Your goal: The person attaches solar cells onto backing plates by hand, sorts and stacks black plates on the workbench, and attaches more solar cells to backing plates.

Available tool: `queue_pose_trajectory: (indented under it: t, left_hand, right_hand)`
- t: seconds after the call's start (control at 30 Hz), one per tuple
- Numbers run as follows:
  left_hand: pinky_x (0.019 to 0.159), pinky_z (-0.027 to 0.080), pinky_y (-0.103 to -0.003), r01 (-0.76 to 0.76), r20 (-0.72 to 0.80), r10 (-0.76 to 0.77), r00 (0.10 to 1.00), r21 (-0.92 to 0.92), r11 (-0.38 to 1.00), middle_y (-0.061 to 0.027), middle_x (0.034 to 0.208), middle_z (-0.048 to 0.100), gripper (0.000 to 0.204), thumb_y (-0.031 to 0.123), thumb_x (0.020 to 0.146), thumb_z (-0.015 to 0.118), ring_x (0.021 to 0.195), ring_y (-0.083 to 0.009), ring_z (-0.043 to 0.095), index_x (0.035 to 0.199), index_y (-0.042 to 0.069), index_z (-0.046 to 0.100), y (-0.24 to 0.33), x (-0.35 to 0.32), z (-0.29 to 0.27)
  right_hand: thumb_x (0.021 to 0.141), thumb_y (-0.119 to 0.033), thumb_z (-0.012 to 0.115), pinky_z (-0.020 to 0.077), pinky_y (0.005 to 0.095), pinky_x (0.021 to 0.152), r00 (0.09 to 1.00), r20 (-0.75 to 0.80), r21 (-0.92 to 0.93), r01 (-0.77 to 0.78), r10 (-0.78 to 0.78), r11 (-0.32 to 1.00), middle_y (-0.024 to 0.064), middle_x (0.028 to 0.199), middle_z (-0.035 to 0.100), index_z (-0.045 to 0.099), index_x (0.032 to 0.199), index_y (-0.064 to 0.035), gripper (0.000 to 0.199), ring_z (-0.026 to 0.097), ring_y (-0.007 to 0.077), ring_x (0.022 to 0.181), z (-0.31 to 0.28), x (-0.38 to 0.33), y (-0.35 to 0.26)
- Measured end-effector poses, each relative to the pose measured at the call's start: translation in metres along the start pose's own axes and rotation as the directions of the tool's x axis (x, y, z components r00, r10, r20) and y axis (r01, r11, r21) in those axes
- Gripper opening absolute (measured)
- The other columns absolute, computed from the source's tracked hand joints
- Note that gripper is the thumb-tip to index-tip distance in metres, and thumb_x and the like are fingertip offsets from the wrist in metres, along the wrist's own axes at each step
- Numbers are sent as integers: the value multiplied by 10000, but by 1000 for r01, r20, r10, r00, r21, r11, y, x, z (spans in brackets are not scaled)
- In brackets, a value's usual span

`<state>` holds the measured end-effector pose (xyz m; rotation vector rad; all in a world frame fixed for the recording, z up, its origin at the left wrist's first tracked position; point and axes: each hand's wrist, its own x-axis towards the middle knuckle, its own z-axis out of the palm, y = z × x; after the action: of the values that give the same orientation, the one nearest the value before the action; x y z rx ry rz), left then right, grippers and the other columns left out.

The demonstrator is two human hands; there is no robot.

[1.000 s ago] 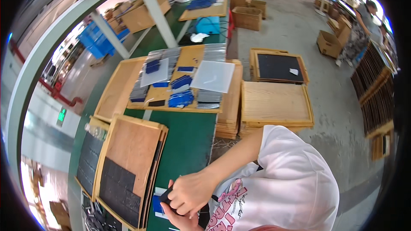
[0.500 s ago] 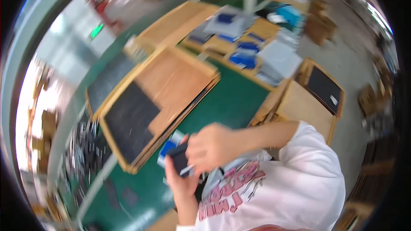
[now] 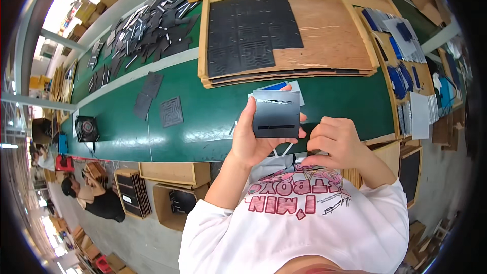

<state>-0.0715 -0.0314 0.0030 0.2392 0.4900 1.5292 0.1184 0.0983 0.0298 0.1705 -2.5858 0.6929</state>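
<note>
since the earlier frame, my right hand point(image 3: 334, 143) has moved off the dark panel point(image 3: 276, 113), so my two hands are apart now. its fingers are curled beside the panel; i cannot tell if they hold something. my left hand point(image 3: 247, 141) is clamped on the panel, over the green table point(image 3: 213, 111). just behind it shows a blue piece point(image 3: 275, 87). farther are a patterned square point(image 3: 171, 111), a wooden tray point(image 3: 329, 30) partly covered in black, and a dark heap point(image 3: 152, 28).
</note>
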Motion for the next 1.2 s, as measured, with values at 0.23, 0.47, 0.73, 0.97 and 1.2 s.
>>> queue_pose_trajectory:
  t: [0.23, 0.47, 0.73, 0.97, 1.2]
  left_hand:
    - [809, 563, -410, -51, 7, 52, 999, -10, 999, -253, 1246, 626, 816, 680, 1000, 288, 1000, -362, 693, 1479, 26, 381, 2, -6, -10]
    - [827, 547, -375, -169, -4, 176, 984, 268, 948, -204, 1246, 645, 800, 647, 1021, 283, 1023, -309, 695, 1414, -32, 441, -3, -9, -20]
    - [910, 517, -364, -118, -18, 136, 991, 387, 914, -160, 1198, 660, 768, 644, 1028, 259, 1086, -249, 669, 1425, 13, 446, -17, -12, -24]
    - [917, 515, -393, -149, -37, 166, 985, 276, 950, -186, 1205, 657, 826, 694, 991, 297, 1042, -295, 676, 1426, 7, 437, -12, -25, -24]
    - [830, 597, -541, -387, -146, 380, 913, -27, 922, -347, 1366, 489, 642, 554, 1030, 330, 1117, -551, 602, 1525, 152, 255, 18, -42, -49]
  right_hand:
    - [673, -176, 834, 536, 338, 618, 980, 115, 143, -180, 165, 973, 31, 921, 694, 691, 921, -119, 292, 681, 198, 825, 51, -12, 4]
    - [744, 13, 780, 457, 256, 543, 876, -180, 383, -357, 447, 852, 22, 688, 635, 675, 852, -63, 169, 590, 113, 578, 24, 14, 15]
    - [728, -125, 872, 397, 222, 598, 799, -90, 547, -460, 595, 700, 14, 916, 490, 584, 1065, -59, 448, 485, 86, 789, 35, 56, 30]
    - [742, -67, 844, 264, 152, 559, 744, 178, 705, -553, 644, 445, -48, 868, 500, 626, 1050, -88, 378, 353, -10, 636, 31, 49, 48]
    - [670, -217, 869, 559, 361, 784, 946, -26, 87, -321, 325, 943, 19, 1171, 682, 646, 1168, -149, 550, 616, 256, 1093, 38, 33, 85]
